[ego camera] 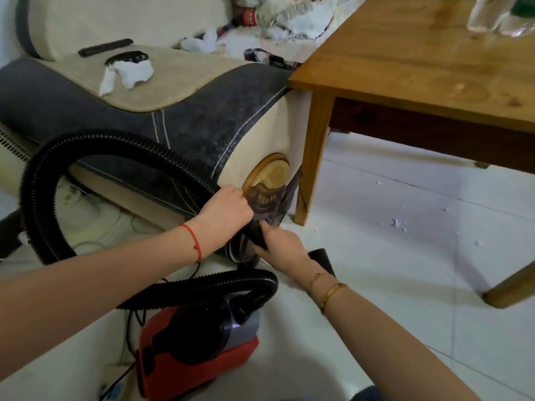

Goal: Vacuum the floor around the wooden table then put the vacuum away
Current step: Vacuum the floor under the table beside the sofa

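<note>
A small red and black vacuum (197, 348) sits on the white tiled floor in front of me. Its black ribbed hose (95, 146) loops up to the left and comes back down past the sofa arm. My left hand (228, 209) grips the hose near its end. My right hand (280, 244) holds the black tube (257, 235) just below, fingers curled round it. A black nozzle (322, 260) shows behind my right wrist, low over the floor. The wooden table (419, 62) stands at the right, its near leg (314, 157) against the sofa.
A cream and dark grey sofa (144, 105) fills the left, with a remote, crumpled tissue and cloths on it. White scraps (398, 222) lie on the tiles under the table. Clear bottles (492, 15) stand on the tabletop. A power cord and power strip (111, 390) lie by the vacuum.
</note>
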Demonstrator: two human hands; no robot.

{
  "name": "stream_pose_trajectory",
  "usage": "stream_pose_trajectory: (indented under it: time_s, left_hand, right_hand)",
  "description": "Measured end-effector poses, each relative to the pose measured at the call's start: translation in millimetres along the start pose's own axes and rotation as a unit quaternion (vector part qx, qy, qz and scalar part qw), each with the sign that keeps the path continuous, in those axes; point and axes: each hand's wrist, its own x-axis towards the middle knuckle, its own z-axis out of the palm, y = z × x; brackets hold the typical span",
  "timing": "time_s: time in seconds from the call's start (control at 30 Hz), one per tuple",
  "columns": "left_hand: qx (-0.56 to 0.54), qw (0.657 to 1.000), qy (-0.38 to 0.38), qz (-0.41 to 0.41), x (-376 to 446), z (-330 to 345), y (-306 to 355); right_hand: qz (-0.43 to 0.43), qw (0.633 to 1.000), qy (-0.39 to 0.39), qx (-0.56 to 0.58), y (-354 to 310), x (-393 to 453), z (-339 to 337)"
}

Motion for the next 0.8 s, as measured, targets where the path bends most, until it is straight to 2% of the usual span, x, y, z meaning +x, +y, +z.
stream_pose_trajectory:
  time_s: [0.27, 0.6, 0.8]
  left_hand:
    - [-0.078, 0.995, -0.052, -0.047, 35.1, -10.5, 49.1]
    - [-0.071, 0.986, -0.020, -0.153, 88.1, -42.8, 103.7]
    - [-0.097, 0.976, -0.039, -0.189, 102.3, -47.1, 122.7]
  right_hand:
    - [-0.045, 0.998, -0.026, -0.029, 70.3, 5.4, 3.6]
    - [-0.081, 0.995, -0.010, -0.056, 146.5, -1.7, -15.1]
    - [-0.119, 0.991, -0.003, -0.054, 174.4, 1.5, -9.5]
